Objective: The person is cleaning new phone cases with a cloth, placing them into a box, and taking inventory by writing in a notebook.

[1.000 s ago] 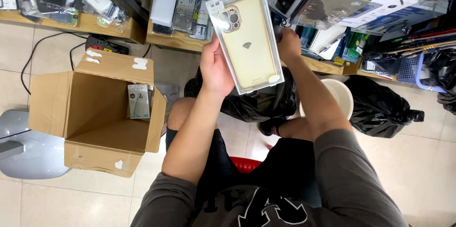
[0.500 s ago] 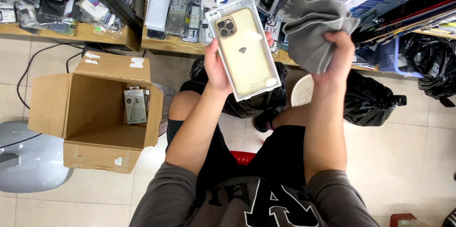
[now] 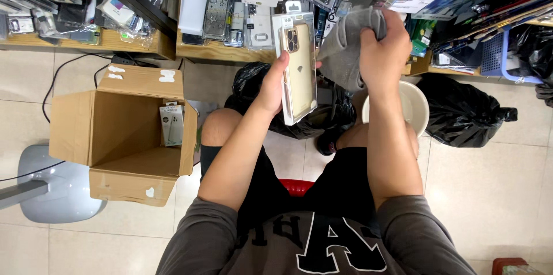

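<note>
Since the earlier frame the grey cloth (image 3: 345, 44) has come in against the phone-case package (image 3: 298, 67), now turned edge-on. Left of that package, on the floor, the open cardboard box (image 3: 124, 137) holds one small packaged case (image 3: 171, 125) against its far wall. The left hand (image 3: 271, 88) is closed on the package's lower left edge — the right hand (image 3: 385, 50), just right of it, is fisted tight on the cloth.

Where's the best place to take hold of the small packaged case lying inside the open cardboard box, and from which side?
Probably by its long side edges, coming down through the open top of the cardboard box. The packaged case is flat and narrow and leans against the box's right inner wall, so its broad face gives little purchase. The left hand, holding another phone case package, is nearer than the right hand with the grey cloth.
</note>
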